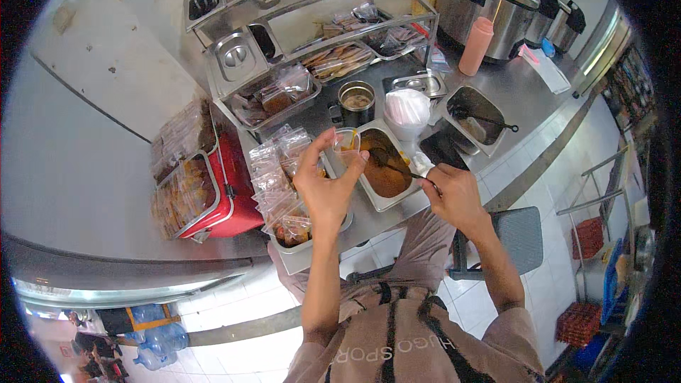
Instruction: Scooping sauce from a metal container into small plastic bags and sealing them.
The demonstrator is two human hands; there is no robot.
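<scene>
Our left hand [326, 188] is pinching a cup [347, 143] at its fingertips; our right hand [456, 196] is holding a spoon [403, 168] over the pan [384, 206].

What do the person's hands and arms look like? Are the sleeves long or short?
The left hand and right hand are ordinary bare hands with fingers and thumbs. The sleeves are short and brownish, so the forearms are uncovered. They belong to a brownish shirt with dark stripes and pale lettering on it.
</scene>
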